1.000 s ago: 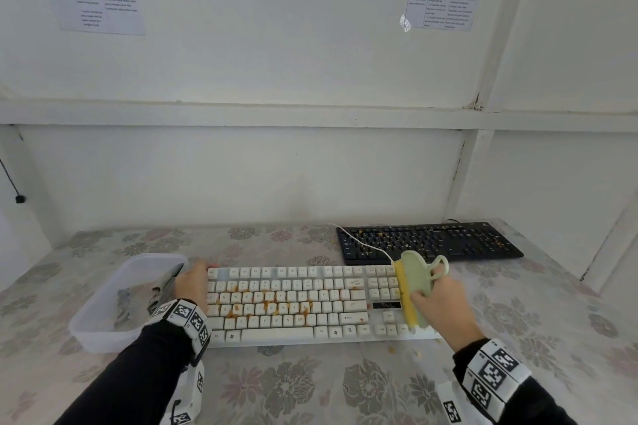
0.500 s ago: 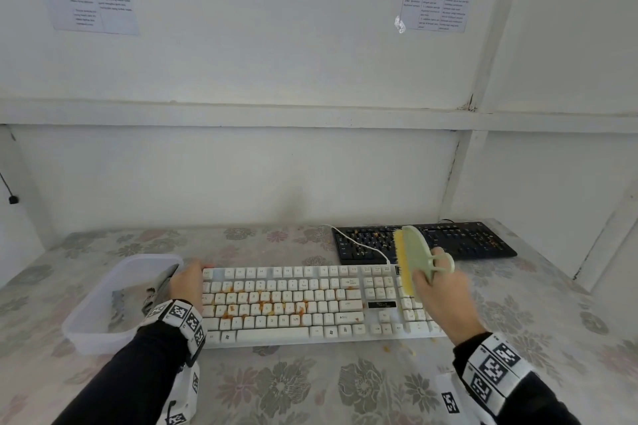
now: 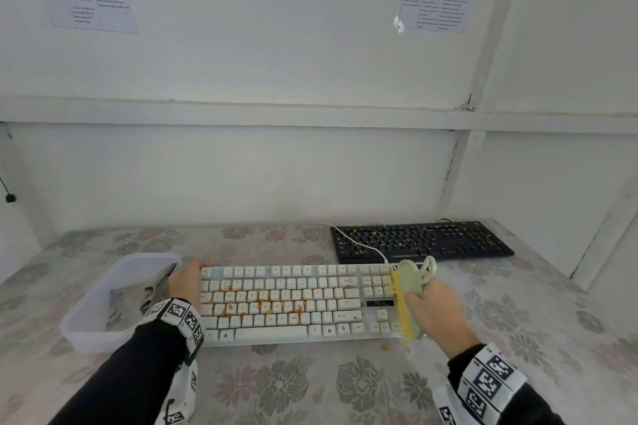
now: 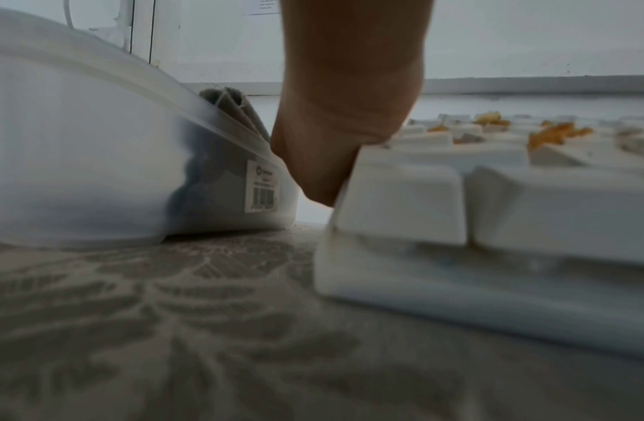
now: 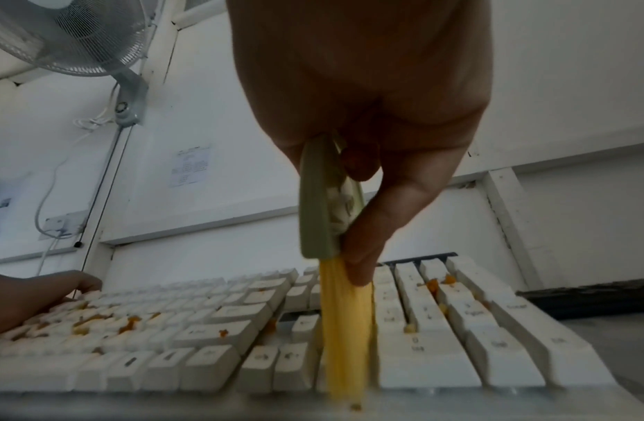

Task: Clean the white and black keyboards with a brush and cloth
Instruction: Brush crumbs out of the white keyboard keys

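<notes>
Both hands work the white keyboard (image 3: 283,304), which lies across the lower middle of the head view, long axis left to right; the right hand (image 3: 436,312) grasps the brush (image 3: 409,300), fingers curled round its green back and thumb by the loop handle, yellow bristles down on the number pad at the board's right end; the brush's length runs front to back, crosswise to the board; the left hand (image 3: 184,281) rests on the board's left end, just beside the tub (image 3: 103,304), and whether its fingers grip the edge or merely press I cannot tell. Orange crumbs sit thickest on the letter keys at lower centre, to the left of the brush, so the next strokes likely need to travel leftward along the board; a few crumbs lie on the table (image 3: 310,390) below the brush. A cloth (image 4: 233,108) stands folded in the tub. The black keyboard (image 3: 421,241) lies right of centre, behind the white one, nearer the right hand, also crumbed and not yet cleaned.
</notes>
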A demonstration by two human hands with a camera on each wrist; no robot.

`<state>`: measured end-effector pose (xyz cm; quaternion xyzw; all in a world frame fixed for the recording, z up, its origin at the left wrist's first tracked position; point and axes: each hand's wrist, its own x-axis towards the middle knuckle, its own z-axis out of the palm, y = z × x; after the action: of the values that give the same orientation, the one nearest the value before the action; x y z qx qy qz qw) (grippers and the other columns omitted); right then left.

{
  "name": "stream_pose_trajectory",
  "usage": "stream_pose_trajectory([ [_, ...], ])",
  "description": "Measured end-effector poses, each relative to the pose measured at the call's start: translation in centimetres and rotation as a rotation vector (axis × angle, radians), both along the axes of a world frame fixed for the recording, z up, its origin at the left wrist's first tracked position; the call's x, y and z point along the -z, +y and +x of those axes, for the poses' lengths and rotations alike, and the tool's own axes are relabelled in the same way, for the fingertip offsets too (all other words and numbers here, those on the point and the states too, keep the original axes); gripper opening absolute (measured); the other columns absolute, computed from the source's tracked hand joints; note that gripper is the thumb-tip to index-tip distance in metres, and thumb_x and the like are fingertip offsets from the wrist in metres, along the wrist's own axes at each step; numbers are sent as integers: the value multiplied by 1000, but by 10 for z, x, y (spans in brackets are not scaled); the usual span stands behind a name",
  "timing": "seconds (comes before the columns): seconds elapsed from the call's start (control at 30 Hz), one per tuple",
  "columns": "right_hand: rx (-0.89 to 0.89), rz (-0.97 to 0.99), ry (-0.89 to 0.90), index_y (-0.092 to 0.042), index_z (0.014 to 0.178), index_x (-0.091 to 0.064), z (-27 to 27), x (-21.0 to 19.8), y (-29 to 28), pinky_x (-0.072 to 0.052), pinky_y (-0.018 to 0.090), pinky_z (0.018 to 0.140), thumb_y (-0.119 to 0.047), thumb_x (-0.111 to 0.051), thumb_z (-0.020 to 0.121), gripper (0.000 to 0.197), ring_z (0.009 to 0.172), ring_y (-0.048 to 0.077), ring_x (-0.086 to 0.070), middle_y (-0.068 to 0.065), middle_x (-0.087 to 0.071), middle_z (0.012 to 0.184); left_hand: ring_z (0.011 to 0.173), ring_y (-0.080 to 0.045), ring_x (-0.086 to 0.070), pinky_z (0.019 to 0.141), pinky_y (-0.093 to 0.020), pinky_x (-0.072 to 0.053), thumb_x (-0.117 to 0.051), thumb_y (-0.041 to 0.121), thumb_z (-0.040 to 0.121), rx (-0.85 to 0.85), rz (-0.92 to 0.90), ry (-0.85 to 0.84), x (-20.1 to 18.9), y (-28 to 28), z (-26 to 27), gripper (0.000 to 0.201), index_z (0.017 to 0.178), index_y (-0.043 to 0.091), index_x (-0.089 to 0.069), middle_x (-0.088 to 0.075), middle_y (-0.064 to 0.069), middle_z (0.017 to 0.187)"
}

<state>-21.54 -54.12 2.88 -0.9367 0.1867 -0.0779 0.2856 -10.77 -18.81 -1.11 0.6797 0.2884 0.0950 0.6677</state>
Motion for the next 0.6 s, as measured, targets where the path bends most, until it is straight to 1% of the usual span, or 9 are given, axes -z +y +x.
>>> stream_pose_trajectory([
  [0.1, 23, 61, -48, -12, 67, -39, -2, -11, 0, -30, 19, 42, -8, -48, 88, 23, 50, 11, -42, 1, -46, 62, 66, -28, -56, 67, -37, -46, -48, 21, 85, -3, -7, -1, 1, 0, 1, 21, 76, 11, -64, -62, -10, 72],
  [0.17, 27, 97, -150, -9, 68, -41, -2, -16, -2, -32, 18, 38, -6, -47, 89, 23, 48, 12, -42, 3, -47, 61, 63, -28, -55, 63, -34, -44, -49, 21, 86, -2, -11, -6, 1, 0, 0, 20, 77, 10, -63, -62, -11, 73],
  [0.23, 16, 121, -288, -7, 78, -42, 0, -18, -3, -33, 14, 33, -4, -46, 90, 12, 48, 13, -44, 5, -50, 65, 64, -28, -54, 60, -33, -42, -48, 21, 88, 3, 0, -4, 2, 0, 0, 20, 81, 9, -63, -62, -13, 77],
  [0.3, 2, 127, -379, -8, 88, -41, 3, -17, -4, -34, 14, 35, -3, -45, 90, 6, 52, 16, -47, 9, -53, 73, 63, -26, -54, 58, -32, -41, -48, 20, 90, 15, 2, -14, 2, 0, 0, 21, 77, 10, -62, -61, -11, 74],
  [0.37, -9, 125, -351, -9, 90, -40, 6, -16, -5, -36, 19, 40, -3, -45, 90, 7, 54, 16, -47, 8, -53, 74, 67, -29, -56, 60, -32, -43, -49, 20, 90, 10, 4, -14, 1, -1, 0, 23, 71, 12, -60, -61, -9, 71],
  [0.43, -11, 111, -256, -11, 88, -40, 7, -14, -6, -34, 19, 42, -4, -44, 91, 9, 52, 13, -46, 3, -49, 67, 69, -31, -57, 63, -34, -45, -48, 19, 91, 11, 33, -23, 0, -1, -1, 23, 72, 13, -60, -61, -10, 74],
  [0.53, 10, 62, -103, -6, 80, -46, 4, -10, -8, -32, 18, 42, -6, -44, 91, 11, 51, 11, -45, 0, -46, 62, 80, -35, -60, 68, -35, -46, -49, 10, 92, 26, 68, -30, 1, 0, -2, 26, 70, 22, -54, -66, -19, 89],
  [0.57, 15, 55, -72, -4, 82, -47, 3, -10, -9, -33, 19, 43, -6, -44, 90, 9, 52, 11, -45, 0, -45, 62, 84, -35, -61, 71, -34, -46, -51, 10, 91, 27, 70, -20, 2, 0, -2, 26, 69, 25, -52, -67, -20, 93],
  [0.6, 19, 48, -45, -4, 83, -47, 2, -9, -10, -33, 19, 44, -6, -45, 90, 8, 53, 11, -45, 1, -45, 63, 85, -35, -62, 73, -35, -48, -51, 15, 91, 8, 51, -13, 0, 0, -3, 22, 70, 22, -56, -68, -18, 93],
])
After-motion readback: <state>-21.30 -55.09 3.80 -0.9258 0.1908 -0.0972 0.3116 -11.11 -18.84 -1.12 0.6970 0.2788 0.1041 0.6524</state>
